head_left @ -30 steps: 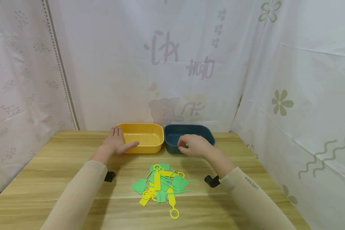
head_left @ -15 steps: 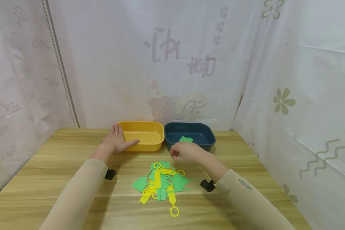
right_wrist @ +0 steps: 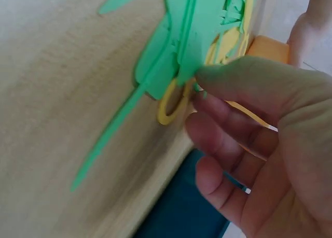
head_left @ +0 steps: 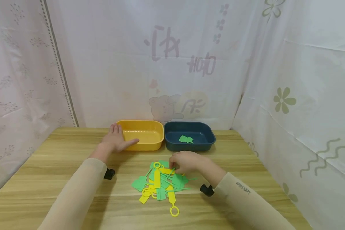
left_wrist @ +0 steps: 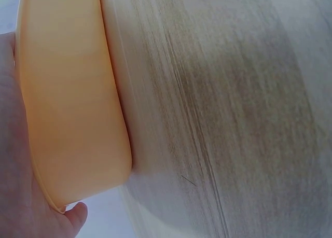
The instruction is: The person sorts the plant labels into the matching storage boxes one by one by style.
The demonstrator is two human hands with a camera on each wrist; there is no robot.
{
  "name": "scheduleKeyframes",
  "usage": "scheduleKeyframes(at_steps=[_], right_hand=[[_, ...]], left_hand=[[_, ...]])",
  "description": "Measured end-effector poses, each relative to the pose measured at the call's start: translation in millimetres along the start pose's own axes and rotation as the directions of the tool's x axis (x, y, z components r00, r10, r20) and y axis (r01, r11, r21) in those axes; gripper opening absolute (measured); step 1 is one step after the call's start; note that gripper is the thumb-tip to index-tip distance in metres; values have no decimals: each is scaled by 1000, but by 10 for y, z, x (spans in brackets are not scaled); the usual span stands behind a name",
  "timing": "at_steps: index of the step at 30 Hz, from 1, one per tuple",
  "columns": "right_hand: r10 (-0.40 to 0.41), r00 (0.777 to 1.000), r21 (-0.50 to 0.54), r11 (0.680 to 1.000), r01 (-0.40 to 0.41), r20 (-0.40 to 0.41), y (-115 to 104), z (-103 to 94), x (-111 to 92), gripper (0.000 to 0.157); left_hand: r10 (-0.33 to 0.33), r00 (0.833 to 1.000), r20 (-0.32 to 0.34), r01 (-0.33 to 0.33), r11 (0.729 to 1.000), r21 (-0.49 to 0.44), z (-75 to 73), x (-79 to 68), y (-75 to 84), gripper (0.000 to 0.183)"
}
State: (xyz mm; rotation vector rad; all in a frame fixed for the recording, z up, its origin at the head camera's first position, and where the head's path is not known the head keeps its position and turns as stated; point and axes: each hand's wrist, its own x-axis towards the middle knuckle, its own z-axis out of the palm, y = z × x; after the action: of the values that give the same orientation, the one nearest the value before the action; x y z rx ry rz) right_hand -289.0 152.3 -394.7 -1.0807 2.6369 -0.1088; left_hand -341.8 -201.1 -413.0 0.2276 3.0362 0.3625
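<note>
My left hand (head_left: 114, 140) rests straight-fingered against the left end of a yellow plastic bin (head_left: 149, 147), thumb stretched across its front rim. In the left wrist view the hand (left_wrist: 18, 160) lies along the bin's rim (left_wrist: 39, 183). My right hand (head_left: 185, 162) is at the back right of a pile of green plant labels (head_left: 139, 184) and yellow ring-ended tags (head_left: 157, 179). Up close, its thumb and index finger pinch a thin green label stem (right_wrist: 198, 87), beside a yellow ring (right_wrist: 165, 111). The remaining fingers curl loosely below.
A dark blue bin (head_left: 189, 147) stands right of the yellow one, with a few green labels (head_left: 185, 139) inside. Both bins are near the far edge of the wooden table (head_left: 74, 179). A patterned curtain (head_left: 126, 64) hangs behind.
My right hand has moved from over the blue bin down to the label pile, leaving green labels visible in that bin. The left hand keeps its place on the yellow bin.
</note>
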Motion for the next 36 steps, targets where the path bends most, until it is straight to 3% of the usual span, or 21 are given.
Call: scheduleKeyframes(at_steps=[11, 25, 36], right_hand=[[-39, 998, -50, 998, 36, -46, 30, 28, -9, 16], [-30, 987, -54, 998, 21, -160, 44, -165, -110, 7], [-33, 972, -46, 999, 23, -234, 132, -244, -159, 11]], left_hand=[[-7, 1000, 7, 7, 1000, -1, -20, -11, 18, 137], [-9, 1000, 4, 9, 1000, 18, -26, -11, 18, 138], [-5, 1000, -1, 5, 1000, 21, -21, -11, 32, 136]])
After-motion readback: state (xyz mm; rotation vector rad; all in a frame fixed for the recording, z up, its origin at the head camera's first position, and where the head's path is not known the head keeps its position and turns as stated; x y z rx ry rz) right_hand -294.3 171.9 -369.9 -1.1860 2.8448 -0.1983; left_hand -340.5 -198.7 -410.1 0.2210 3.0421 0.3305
